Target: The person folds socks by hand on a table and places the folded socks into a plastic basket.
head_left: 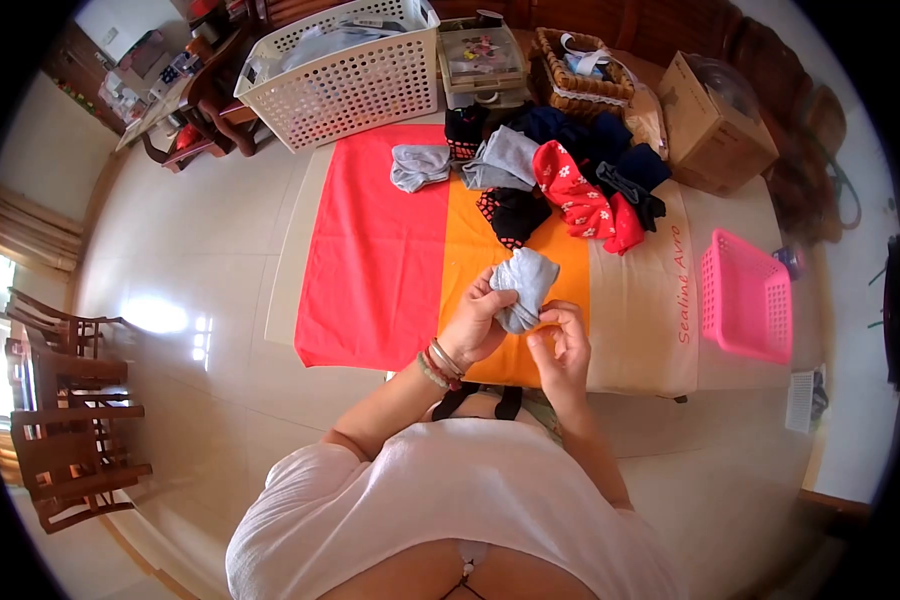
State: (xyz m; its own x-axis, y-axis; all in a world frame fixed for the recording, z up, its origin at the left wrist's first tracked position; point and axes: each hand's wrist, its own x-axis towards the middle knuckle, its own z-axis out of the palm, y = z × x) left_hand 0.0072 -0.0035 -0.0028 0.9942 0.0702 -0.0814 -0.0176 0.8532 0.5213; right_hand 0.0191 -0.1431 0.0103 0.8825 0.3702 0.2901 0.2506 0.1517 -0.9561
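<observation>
A light grey sock (526, 284), bundled into a small folded shape, is held up over the orange part of the cloth. My left hand (477, 318) grips its left side, thumb across the front. On the other side, the thumb and fingertips of my right hand (564, 350) pinch at its lower right edge. Beyond lies a loose pile: a grey garment (505, 158), a red piece with white flowers (580, 195), a black piece with red spots (515, 214) and dark blue clothing (642, 167). A folded grey sock bundle (420, 167) rests apart on the left.
The table bears a red and orange cloth (375, 260). A white perforated basket (345, 85), a clear-lidded box (482, 60), a wicker basket (580, 75) and a cardboard box (715, 130) line the far side. To the right sits a pink basket (746, 297); wooden chairs (70, 430) stand left.
</observation>
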